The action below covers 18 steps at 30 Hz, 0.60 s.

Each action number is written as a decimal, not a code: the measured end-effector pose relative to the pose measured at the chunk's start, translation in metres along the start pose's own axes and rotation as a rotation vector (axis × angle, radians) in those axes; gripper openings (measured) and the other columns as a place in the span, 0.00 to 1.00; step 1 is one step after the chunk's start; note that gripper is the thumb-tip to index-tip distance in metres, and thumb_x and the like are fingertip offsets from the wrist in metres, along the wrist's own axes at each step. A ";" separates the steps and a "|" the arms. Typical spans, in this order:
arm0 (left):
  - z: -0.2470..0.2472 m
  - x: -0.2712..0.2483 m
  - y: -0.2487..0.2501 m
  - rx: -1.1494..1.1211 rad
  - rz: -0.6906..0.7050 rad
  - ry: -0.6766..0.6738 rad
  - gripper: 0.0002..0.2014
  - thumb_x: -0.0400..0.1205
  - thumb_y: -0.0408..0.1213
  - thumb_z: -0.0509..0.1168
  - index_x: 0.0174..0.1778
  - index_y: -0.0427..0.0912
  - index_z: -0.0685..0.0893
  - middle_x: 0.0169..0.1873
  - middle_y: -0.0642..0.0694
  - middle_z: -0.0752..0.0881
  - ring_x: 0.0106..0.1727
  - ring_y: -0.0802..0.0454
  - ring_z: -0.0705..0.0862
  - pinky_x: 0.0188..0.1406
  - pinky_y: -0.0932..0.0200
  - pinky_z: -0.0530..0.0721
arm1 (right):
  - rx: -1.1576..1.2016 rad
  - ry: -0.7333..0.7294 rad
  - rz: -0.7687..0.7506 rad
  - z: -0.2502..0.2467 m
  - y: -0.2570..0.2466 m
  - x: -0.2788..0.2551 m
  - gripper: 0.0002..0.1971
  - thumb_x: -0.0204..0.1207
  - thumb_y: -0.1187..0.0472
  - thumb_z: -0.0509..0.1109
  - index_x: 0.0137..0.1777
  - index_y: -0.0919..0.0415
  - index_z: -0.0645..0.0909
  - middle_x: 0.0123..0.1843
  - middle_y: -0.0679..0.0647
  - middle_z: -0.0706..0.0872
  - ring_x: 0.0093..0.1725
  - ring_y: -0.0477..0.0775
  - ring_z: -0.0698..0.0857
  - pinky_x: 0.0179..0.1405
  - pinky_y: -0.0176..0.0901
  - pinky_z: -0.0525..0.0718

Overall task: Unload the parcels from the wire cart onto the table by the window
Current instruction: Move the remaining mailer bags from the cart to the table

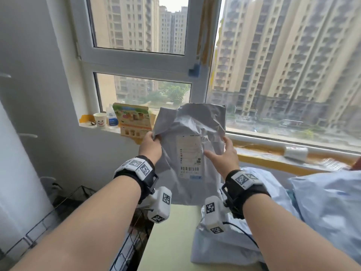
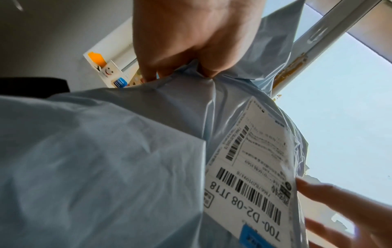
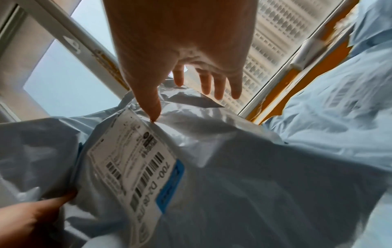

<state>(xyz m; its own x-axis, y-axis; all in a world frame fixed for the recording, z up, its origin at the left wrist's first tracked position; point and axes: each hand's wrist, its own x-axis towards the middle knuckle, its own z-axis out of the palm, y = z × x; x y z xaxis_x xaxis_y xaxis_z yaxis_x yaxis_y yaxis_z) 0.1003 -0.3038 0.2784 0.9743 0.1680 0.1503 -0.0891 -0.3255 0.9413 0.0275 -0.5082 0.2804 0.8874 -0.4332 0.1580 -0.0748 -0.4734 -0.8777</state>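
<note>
A grey plastic mailer parcel (image 1: 175, 192) with a white barcode label hangs upright above the table (image 1: 172, 241) by the window. My left hand (image 1: 154, 137) pinches its crumpled upper left edge; the left wrist view shows the plastic (image 2: 95, 159) bunched between thumb and fingers (image 2: 203, 70). My right hand (image 1: 218, 151) is at the parcel's right side with fingers straight and spread. In the right wrist view its thumb tip (image 3: 155, 117) touches the parcel (image 3: 254, 176) at the label's corner. The black wire cart (image 1: 64, 212) stands low on the left.
Pale blue and grey parcels (image 1: 224, 249) (image 1: 328, 202) lie piled on the table's right side. On the windowsill stand a paper cup (image 1: 100, 119), a small bottle (image 1: 112, 118) and a printed carton (image 1: 132, 120). A tape roll (image 1: 296, 152) lies on the right sill.
</note>
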 end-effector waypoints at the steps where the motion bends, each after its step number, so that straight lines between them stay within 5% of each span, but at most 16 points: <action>1: 0.013 -0.001 0.005 -0.021 -0.011 -0.018 0.11 0.87 0.35 0.54 0.60 0.42 0.79 0.50 0.42 0.82 0.55 0.40 0.82 0.53 0.52 0.77 | 0.016 -0.014 0.017 -0.010 0.007 0.003 0.43 0.69 0.50 0.78 0.82 0.50 0.60 0.79 0.55 0.69 0.76 0.57 0.70 0.75 0.54 0.71; 4: 0.049 -0.001 0.015 -0.080 -0.070 -0.075 0.14 0.85 0.31 0.54 0.64 0.39 0.79 0.57 0.38 0.84 0.58 0.38 0.82 0.62 0.48 0.79 | 0.057 -0.030 0.068 -0.037 0.024 0.006 0.40 0.71 0.46 0.73 0.81 0.46 0.60 0.79 0.51 0.70 0.74 0.57 0.74 0.73 0.58 0.73; 9: 0.112 -0.009 0.024 -0.199 -0.179 -0.164 0.14 0.84 0.30 0.55 0.62 0.36 0.81 0.56 0.32 0.84 0.59 0.35 0.83 0.65 0.44 0.80 | 0.127 0.012 0.136 -0.069 0.071 0.028 0.39 0.57 0.37 0.71 0.72 0.31 0.65 0.64 0.51 0.85 0.59 0.55 0.86 0.61 0.59 0.84; 11: 0.136 -0.018 0.028 -0.212 -0.176 -0.222 0.14 0.84 0.33 0.56 0.61 0.36 0.82 0.55 0.35 0.85 0.58 0.38 0.83 0.66 0.47 0.79 | 0.087 0.038 0.153 -0.087 0.082 0.033 0.32 0.65 0.44 0.70 0.71 0.31 0.66 0.55 0.51 0.88 0.52 0.56 0.89 0.55 0.59 0.86; 13: 0.160 -0.023 0.033 -0.208 -0.191 -0.289 0.21 0.82 0.47 0.61 0.63 0.35 0.80 0.58 0.35 0.85 0.61 0.37 0.83 0.67 0.44 0.78 | 0.001 0.107 0.161 -0.109 0.086 0.033 0.28 0.74 0.52 0.68 0.74 0.37 0.67 0.52 0.52 0.87 0.49 0.55 0.87 0.53 0.55 0.86; 16: 0.188 -0.036 0.041 -0.176 -0.280 -0.390 0.47 0.70 0.67 0.65 0.76 0.36 0.68 0.70 0.37 0.77 0.68 0.37 0.78 0.70 0.43 0.76 | -0.120 0.184 0.174 -0.138 0.105 0.041 0.25 0.80 0.56 0.66 0.77 0.45 0.68 0.57 0.55 0.85 0.51 0.55 0.84 0.48 0.44 0.79; 18: 0.202 -0.049 0.045 -0.127 -0.278 -0.457 0.47 0.76 0.57 0.69 0.82 0.38 0.53 0.76 0.37 0.68 0.74 0.37 0.71 0.72 0.43 0.72 | -0.164 0.206 0.192 -0.150 0.120 0.046 0.25 0.81 0.56 0.64 0.78 0.46 0.67 0.60 0.55 0.85 0.54 0.56 0.83 0.50 0.44 0.79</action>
<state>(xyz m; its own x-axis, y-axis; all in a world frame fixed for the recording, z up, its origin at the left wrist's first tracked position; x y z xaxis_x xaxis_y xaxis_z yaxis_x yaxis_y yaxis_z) 0.0908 -0.5149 0.2519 0.9528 -0.1989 -0.2295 0.1880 -0.2070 0.9601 -0.0092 -0.7000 0.2502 0.7405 -0.6646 0.0995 -0.3189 -0.4779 -0.8185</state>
